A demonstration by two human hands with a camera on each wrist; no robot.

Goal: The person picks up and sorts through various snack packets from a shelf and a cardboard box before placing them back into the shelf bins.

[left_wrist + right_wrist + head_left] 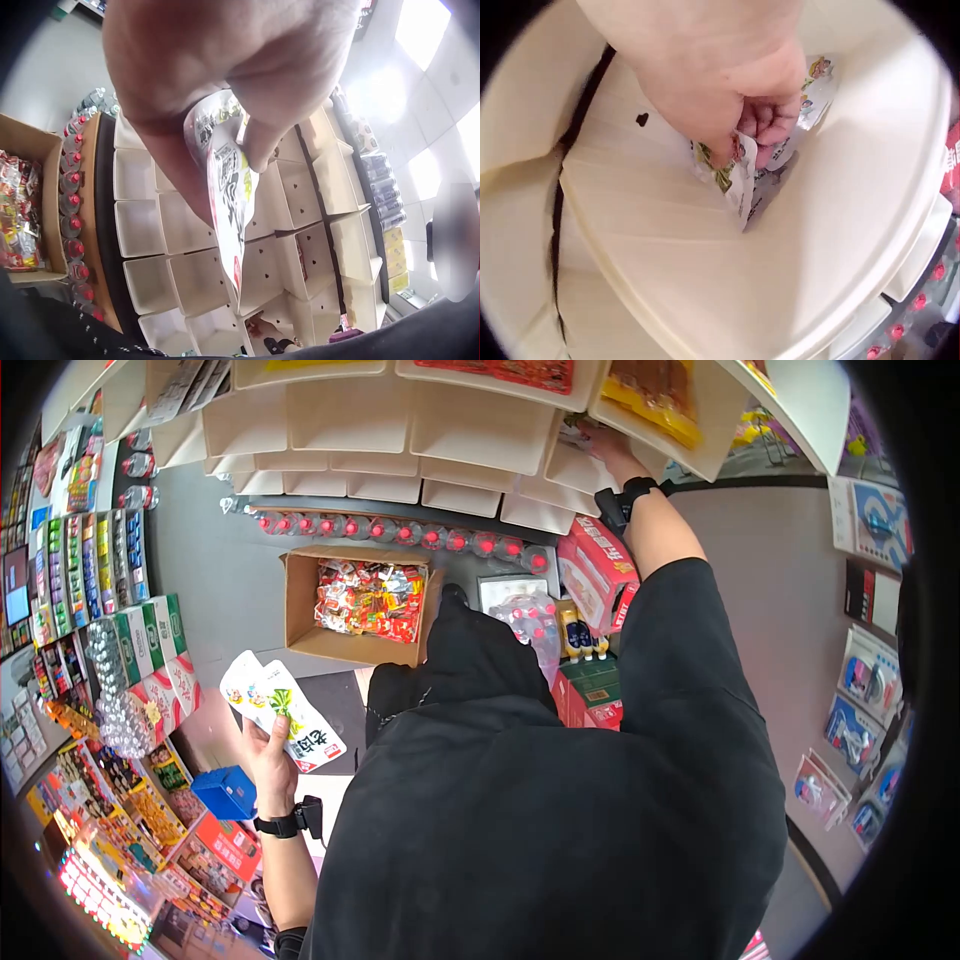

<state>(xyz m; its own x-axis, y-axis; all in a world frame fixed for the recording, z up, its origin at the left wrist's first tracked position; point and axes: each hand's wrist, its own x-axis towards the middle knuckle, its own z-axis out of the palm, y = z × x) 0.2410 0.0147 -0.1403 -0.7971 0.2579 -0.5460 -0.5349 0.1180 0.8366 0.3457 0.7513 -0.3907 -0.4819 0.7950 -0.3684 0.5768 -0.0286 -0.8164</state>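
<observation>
My left hand (268, 765) pinches white snack packets (305, 728) with green print, fanned out at the left in the head view. In the left wrist view the hand (225, 67) has its thumb and fingers around the packets (229, 187), seen nearly edge-on. My right hand (612, 450) reaches into a white shelf bin at the upper right. Inside that bin (840, 225), in the right wrist view, the curled fingers of the hand (727, 97) pinch a white packet (739, 176); more packets (819, 94) lie behind the hand.
Rows of white bins (350, 415) stand ahead, with red-capped bottles (380, 530) lined up below. A cardboard box (350, 650) of wrapped snacks is on the floor, a red carton (597, 575) near the right arm. A blue box (225, 793) is beside the left wrist.
</observation>
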